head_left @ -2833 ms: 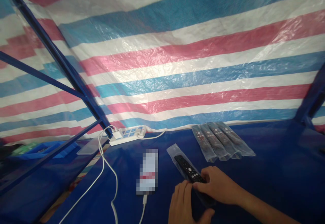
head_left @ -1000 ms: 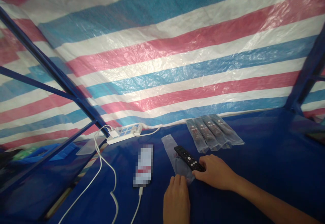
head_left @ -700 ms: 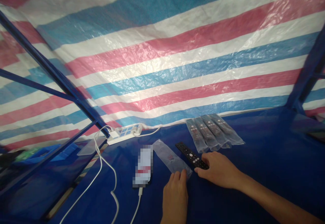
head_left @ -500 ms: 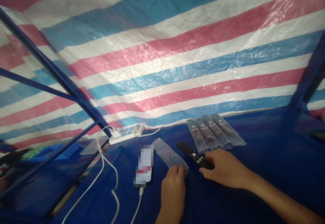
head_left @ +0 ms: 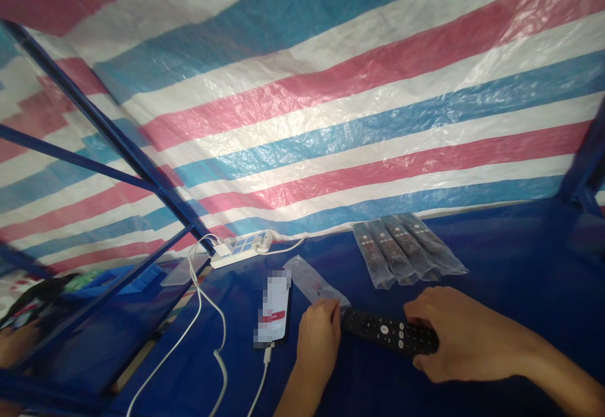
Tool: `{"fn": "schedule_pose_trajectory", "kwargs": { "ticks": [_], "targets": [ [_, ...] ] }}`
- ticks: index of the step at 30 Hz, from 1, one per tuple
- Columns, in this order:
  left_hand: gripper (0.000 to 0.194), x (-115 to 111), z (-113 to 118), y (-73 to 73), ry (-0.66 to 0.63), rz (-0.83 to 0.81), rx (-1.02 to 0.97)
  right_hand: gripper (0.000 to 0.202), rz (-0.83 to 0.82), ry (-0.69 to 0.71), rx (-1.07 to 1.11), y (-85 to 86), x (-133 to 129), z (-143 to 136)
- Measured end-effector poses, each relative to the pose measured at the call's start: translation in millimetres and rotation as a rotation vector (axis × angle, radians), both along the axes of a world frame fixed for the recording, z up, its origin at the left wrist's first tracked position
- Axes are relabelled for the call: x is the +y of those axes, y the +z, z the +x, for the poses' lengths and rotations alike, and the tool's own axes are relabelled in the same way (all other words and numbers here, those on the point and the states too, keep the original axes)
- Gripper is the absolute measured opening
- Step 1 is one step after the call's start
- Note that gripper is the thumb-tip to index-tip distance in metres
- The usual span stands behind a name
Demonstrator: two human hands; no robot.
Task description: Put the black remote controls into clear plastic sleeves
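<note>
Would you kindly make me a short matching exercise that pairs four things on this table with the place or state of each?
Things:
1. remote
2. empty bag
3. phone
4. power strip

Place or state:
A. white, at the foot of the striped sheet
B. gripped in the right hand
C. lit screen, with a cable at its near end
D. near end held by the left hand

Pairs: 1-B, 2-D, 3-C, 4-A

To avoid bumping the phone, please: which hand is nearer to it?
Left: the left hand is beside the phone, to its right; the right hand is farther right, holding the black remote.
</note>
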State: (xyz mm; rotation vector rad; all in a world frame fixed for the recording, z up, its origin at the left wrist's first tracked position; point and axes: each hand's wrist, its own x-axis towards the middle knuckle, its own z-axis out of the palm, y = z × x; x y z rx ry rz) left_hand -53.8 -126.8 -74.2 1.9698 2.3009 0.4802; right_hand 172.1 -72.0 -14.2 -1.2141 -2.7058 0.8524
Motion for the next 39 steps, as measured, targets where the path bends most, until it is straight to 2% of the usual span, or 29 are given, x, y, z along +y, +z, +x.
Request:
{"fn": "schedule_pose_trajectory", "kwargs": {
  "ticks": [6,14,22,28,33,35,39],
  "targets": [
    [0.033,-1,5,0.2,-0.061,-0.005,-0.012,0.013,0.100,-0.006,-0.033,-8.7,-2,-10],
    [0.031,-4,9,-9.6,0.016,0.000,0.168,0.021,0.215,-0.027,-0.101,-22.7,-10,-29],
    [0.032,-5,6,-17.7,-0.141,0.117,0.208,0.018,0.249,-0.001,-0.072,-40.1,-12,-42],
    [0.029,-7,8,-29.2,-0.235,0.191,0.208,0.021,0.267,-0.023,-0.046,-49.2,-15,-56],
    [0.026,-11,16,-31.2,-0.315,0.234,0.120,0.023,0.242,-0.146,-0.047,-54.3,-17,-70],
    [0.025,-11,15,-29.2,-0.276,0.228,0.071,0.022,0.201,-0.110,-0.017,-50.9,-14,-66],
    [0.026,-10,9,-27.2,-0.208,0.223,-0.008,0.026,0.047,0.051,0.044,-39.6,-6,-46]
  ]
}}
